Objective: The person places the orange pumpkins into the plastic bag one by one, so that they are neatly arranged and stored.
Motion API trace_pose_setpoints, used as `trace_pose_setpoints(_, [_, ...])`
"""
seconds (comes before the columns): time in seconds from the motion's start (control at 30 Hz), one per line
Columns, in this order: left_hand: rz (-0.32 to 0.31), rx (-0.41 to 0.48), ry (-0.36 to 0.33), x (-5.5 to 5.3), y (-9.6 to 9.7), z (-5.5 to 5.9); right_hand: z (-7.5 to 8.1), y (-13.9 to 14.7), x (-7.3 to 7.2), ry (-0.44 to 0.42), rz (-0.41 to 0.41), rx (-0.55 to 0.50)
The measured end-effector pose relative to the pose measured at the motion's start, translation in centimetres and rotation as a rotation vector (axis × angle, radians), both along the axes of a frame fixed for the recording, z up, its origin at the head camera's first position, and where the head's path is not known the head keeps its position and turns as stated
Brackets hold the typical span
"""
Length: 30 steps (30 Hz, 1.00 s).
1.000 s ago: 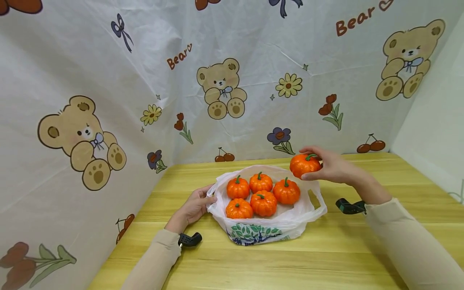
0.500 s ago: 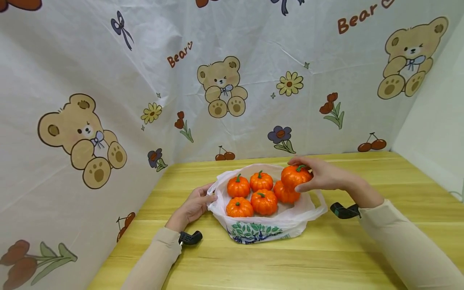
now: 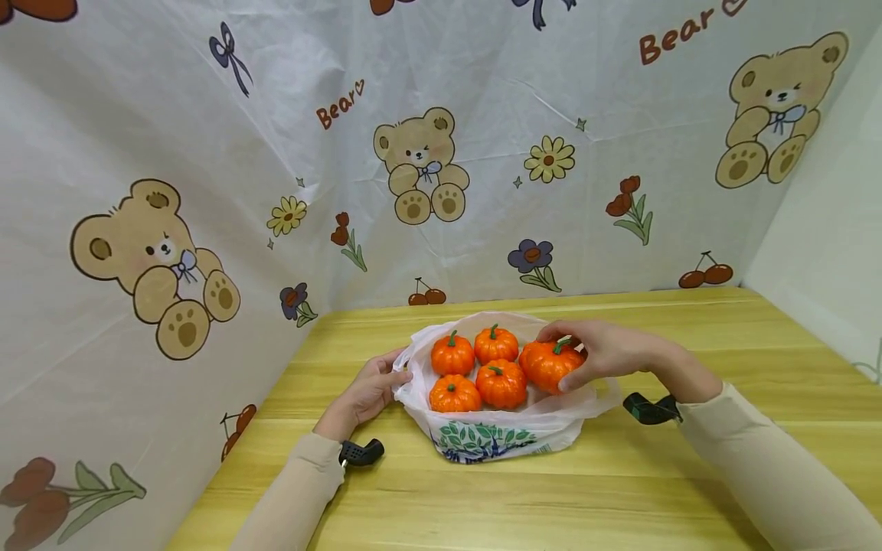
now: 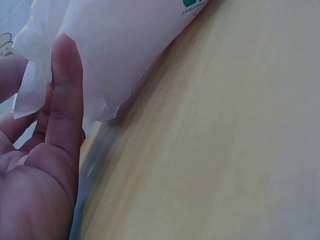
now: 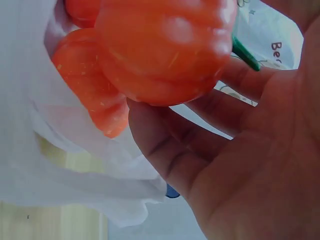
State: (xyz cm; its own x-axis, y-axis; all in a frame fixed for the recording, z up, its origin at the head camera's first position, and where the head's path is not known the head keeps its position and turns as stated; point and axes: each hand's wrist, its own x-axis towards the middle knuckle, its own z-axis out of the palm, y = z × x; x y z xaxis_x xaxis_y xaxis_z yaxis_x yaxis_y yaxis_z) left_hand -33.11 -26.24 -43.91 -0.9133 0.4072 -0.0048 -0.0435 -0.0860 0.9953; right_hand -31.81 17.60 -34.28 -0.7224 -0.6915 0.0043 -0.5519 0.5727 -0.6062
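A white plastic bag (image 3: 572, 432) with a green leaf print stands wide open on the wooden table, several small orange pumpkins with green stems inside, among them a front pumpkin (image 3: 501, 385) and a left one (image 3: 452, 357). My right hand (image 3: 609, 353) grips another pumpkin (image 3: 549, 367) by its side, low over the bag's right half. It mostly hides the pumpkin beneath; in the right wrist view that lower pumpkin (image 5: 87, 80) shows behind it. My left hand (image 3: 368, 392) pinches the bag's left rim between thumb and fingers; the left wrist view shows the thin plastic (image 4: 120, 45) there.
The bag's loose handle (image 3: 606, 399) sticks out at the right, under my right wrist. A sheet (image 3: 482, 252) printed with bears and flowers hangs behind the wooden table (image 3: 441, 505) and along its left side. A pale wall (image 3: 834, 291) stands at the right.
My right hand has moved left and down with its pumpkin, from beside the bag's right rear rim to inside its opening. My left hand keeps its hold on the rim.
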Motion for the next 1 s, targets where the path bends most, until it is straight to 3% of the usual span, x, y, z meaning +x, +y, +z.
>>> trace_pose_setpoints(0.53, [-0.004, -0.008, 0.010, -0.2, 0.0, -0.3, -1.3, -0.3, 0.6, -0.038, 0.007, 0.071])
trace_pose_setpoints(0.83, [-0.003, -0.014, 0.021, -0.2, 0.0, -0.1, -2.1, -0.8, 0.7, 0.061, 0.023, 0.054])
trace_pose_setpoints(1.0, [-0.004, -0.019, 0.022, -0.2, -0.1, -0.1, -2.5, -1.1, 0.6, 0.065, 0.039, 0.059])
